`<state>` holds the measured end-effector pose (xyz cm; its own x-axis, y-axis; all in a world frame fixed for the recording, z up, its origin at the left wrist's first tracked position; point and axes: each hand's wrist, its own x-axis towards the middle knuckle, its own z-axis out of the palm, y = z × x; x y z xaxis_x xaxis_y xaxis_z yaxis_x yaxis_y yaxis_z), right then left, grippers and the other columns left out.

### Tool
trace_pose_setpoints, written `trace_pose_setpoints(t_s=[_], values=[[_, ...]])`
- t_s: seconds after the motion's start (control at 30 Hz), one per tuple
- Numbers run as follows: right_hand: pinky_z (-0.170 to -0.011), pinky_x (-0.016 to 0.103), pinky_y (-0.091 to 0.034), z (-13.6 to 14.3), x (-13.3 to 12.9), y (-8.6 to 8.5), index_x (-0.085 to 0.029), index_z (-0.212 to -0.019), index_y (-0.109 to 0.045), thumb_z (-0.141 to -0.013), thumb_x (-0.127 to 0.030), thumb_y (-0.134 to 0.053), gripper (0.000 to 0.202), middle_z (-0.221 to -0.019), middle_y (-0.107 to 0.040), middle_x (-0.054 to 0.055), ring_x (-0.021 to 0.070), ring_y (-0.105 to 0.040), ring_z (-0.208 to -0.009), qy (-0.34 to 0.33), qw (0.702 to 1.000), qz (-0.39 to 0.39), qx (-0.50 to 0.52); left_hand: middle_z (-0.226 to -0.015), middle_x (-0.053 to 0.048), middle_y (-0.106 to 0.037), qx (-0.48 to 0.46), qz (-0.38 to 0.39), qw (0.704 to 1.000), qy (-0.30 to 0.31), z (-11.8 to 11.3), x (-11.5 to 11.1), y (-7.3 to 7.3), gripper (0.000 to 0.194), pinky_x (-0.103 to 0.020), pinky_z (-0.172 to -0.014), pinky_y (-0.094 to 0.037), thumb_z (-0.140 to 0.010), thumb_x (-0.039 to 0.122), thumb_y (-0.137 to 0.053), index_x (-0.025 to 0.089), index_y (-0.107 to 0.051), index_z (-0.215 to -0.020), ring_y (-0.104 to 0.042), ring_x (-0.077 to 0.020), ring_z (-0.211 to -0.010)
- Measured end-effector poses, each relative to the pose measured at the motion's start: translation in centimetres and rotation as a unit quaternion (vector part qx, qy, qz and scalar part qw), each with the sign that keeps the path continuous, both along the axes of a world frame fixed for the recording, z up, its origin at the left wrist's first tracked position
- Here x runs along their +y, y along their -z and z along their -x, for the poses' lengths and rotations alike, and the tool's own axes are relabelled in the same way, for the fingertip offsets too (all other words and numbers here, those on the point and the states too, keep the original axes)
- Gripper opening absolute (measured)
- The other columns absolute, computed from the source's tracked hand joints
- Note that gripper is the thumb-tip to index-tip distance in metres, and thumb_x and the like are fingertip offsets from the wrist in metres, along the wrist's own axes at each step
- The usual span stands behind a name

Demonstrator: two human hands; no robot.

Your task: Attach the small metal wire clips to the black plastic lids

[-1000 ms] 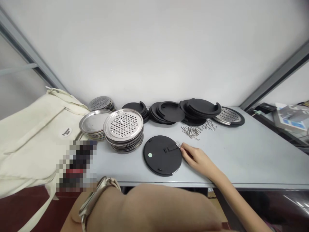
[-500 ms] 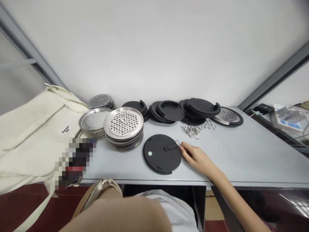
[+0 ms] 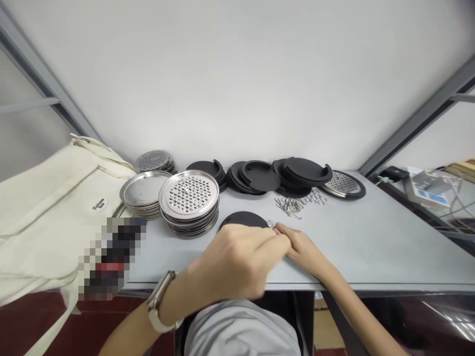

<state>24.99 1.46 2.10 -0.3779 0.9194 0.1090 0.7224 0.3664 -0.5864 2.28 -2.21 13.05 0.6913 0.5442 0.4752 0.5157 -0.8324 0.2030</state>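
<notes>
A black round disc [image 3: 243,217] lies near the table's front, mostly hidden behind my left hand [image 3: 241,257]. That hand is closed and reaches across the disc, its fingertips by my right hand; whatever it may hold is hidden. My right hand [image 3: 300,247] rests at the disc's right edge, finger and thumb pinching a small metal wire hook [image 3: 270,224]. Behind it lie a loose pile of metal hooks [image 3: 290,205] and several small rings [image 3: 316,197]. A stack of round metal grater plates [image 3: 189,195] stands left of the disc.
Black discs are stacked at the back, on the left [image 3: 206,169], in the middle [image 3: 260,176] and on the right [image 3: 308,170]. A grater plate in a black rim [image 3: 343,184] lies beyond. Plain metal plates [image 3: 144,189] and a cream bag [image 3: 55,212] are at the left.
My left hand, with its wrist watch, has come up from below the table edge to over the disc, beside my right hand. My right hand has hardly moved and still pinches the hook.
</notes>
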Motion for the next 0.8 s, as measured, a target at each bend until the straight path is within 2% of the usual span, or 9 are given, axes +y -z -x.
trace_pose_setpoints(t_s=[0.1,0.2,0.33,0.4,0.57,0.67,0.8], values=[[-0.056,0.024,-0.034,0.0,0.1,0.1,-0.022,-0.074,-0.038,-0.096,-0.03,-0.03,0.025,-0.061,-0.047,-0.003,0.0147,-0.047,-0.054,0.002,1.0,0.001,0.001,-0.07,-0.001,-0.059,0.091,0.05,0.995,0.0,-1.3,3.3,1.5,0.019,-0.026,-0.053,-0.037,-0.083,0.01,-0.035,0.017,-0.053,-0.086,-0.053,-0.0145,-0.059],[-0.054,0.023,-0.032,0.0,0.2,0.3,-0.022,-0.071,-0.036,-0.095,-0.03,-0.031,0.026,-0.058,-0.043,-0.004,0.0135,-0.045,-0.053,0.011,1.0,-0.002,0.003,-0.081,-0.004,-0.062,0.159,0.063,0.984,-0.046,-1.9,5.4,3.6,0.009,-0.029,-0.057,-0.039,-0.083,0.021,-0.044,0.017,-0.05,-0.087,-0.058,-0.0197,-0.067],[-0.054,0.023,-0.032,0.1,0.3,0.5,-0.022,-0.068,-0.037,-0.094,-0.03,-0.033,0.028,-0.057,-0.043,-0.004,0.0126,-0.043,-0.052,0.021,1.0,-0.002,0.006,-0.092,-0.009,-0.062,0.195,0.062,0.976,-0.079,-2.3,7.0,6.4,0.027,-0.034,-0.064,-0.043,-0.085,0.041,-0.047,0.015,-0.053,-0.091,-0.061,-0.0249,-0.075],[-0.053,0.023,-0.031,0.2,0.5,0.4,-0.021,-0.067,-0.037,-0.095,-0.03,-0.032,0.03,-0.056,-0.043,-0.004,0.0123,-0.042,-0.052,0.025,1.0,0.0,0.006,-0.092,-0.008,-0.063,0.201,0.065,0.975,-0.071,-2.3,7.6,7.3,0.029,-0.034,-0.064,-0.044,-0.087,0.043,-0.046,0.015,-0.054,-0.092,-0.062,-0.0253,-0.076],[-0.051,0.023,-0.03,-0.1,1.5,0.0,-0.02,-0.064,-0.042,-0.094,-0.03,-0.034,0.033,-0.054,-0.043,-0.004,0.0114,-0.04,-0.05,-0.001,1.0,0.021,-0.002,-0.087,-0.004,-0.065,0.187,0.077,0.979,-0.013,-2.4,8.4,7.8,0.019,-0.03,-0.064,-0.042,-0.089,0.035,-0.045,0.019,-0.054,-0.09,-0.063,-0.0206,-0.076],[-0.051,0.022,-0.029,-0.3,2.5,-0.5,-0.019,-0.062,-0.045,-0.092,-0.027,-0.037,0.032,-0.054,-0.044,-0.004,0.0108,-0.04,-0.05,-0.032,0.999,0.04,-0.004,-0.084,-0.003,-0.064,0.178,0.085,0.98,-0.011,-2.5,8.5,7.9,0.017,-0.029,-0.062,-0.041,-0.088,0.034,-0.046,0.019,-0.055,-0.09,-0.062,-0.0194,-0.074],[-0.05,0.022,-0.028,-0.6,3.5,-1.0,-0.019,-0.059,-0.042,-0.09,-0.025,-0.039,0.032,-0.051,-0.041,-0.005,0.0101,-0.037,-0.049,-0.064,0.995,0.073,-0.01,-0.079,-0.003,-0.062,0.174,0.091,0.98,-0.01,-2.4,8.6,8.1,0.016,-0.028,-0.059,-0.039,-0.088,0.032,-0.046,0.019,-0.056,-0.088,-0.062,-0.0184,-0.071]])
